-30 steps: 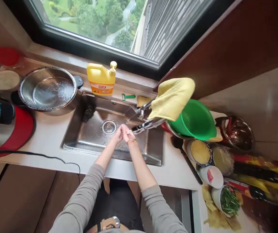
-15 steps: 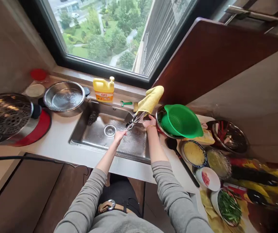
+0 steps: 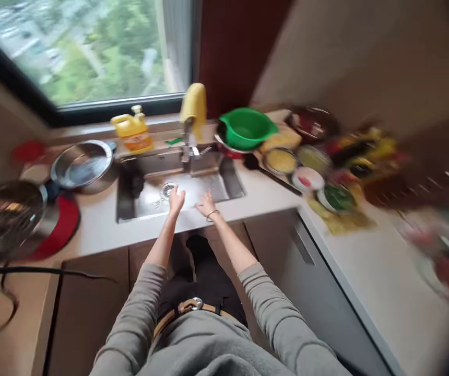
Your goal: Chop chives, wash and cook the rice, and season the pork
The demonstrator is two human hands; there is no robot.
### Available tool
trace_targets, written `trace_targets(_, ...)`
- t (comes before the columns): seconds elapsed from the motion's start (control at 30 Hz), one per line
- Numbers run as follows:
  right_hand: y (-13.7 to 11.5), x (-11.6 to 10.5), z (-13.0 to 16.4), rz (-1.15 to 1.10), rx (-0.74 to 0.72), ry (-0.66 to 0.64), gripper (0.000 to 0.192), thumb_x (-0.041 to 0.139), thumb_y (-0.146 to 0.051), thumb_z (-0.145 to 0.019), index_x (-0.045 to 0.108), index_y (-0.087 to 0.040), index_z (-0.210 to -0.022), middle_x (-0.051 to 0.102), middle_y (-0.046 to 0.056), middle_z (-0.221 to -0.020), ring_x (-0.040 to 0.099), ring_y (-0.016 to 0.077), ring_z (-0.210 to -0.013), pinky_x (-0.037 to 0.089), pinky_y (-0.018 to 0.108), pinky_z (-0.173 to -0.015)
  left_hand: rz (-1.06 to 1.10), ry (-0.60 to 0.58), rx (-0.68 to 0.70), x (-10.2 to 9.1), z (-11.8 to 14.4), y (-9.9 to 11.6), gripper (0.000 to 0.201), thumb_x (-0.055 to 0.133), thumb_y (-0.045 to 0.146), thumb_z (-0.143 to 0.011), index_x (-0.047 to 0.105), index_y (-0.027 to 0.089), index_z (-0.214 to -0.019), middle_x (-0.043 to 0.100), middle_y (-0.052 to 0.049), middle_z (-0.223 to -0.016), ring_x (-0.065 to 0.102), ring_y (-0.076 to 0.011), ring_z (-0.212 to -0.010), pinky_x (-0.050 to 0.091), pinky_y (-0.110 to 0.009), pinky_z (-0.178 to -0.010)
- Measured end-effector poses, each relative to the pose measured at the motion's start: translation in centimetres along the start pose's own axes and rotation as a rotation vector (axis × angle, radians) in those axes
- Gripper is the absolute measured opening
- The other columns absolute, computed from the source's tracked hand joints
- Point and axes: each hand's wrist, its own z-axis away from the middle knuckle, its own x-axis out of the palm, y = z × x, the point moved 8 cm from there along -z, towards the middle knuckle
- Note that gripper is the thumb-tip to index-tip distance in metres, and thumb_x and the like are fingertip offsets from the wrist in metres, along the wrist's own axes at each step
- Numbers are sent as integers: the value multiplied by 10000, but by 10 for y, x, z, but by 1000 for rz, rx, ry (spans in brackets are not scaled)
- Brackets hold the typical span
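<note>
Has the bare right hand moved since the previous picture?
Yes: the bare right hand has moved away from the shiny metal faucet, toward the front edge of the rectangular steel sink.

2 bare hands near sink

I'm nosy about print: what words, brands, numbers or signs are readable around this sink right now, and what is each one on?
None can be read.
Yellow jug behind the sink: there are marks on its orange label, too blurred to read.
Yellow-and-black packaging on the right: too blurred to tell whether it carries any lettering.
</note>
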Motion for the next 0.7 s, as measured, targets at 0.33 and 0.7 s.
trace_targets(0.33,219,-87,293,-746,580,799,216,689,-103,-650,709,-221,-831,715,58,-1184,548,245,-1303,338,451,-1168,56,-730,630,224,251,147,324,461,212,-896,707,163,-1101,736,-85,-1150,667,-199,-1076,497,-333,-1001)
trace_targets(0.7,494,-175,740,-1176,946,1652,118,592,-262,-687,493,-213,-646,565,-45,-600,612,139,-671,546,339,-766,-354,-1144,897,449,541,127,282,520,104,-889,717,173,-1077,750,-113,-1103,690,-217,-1085,503,-335,-971)
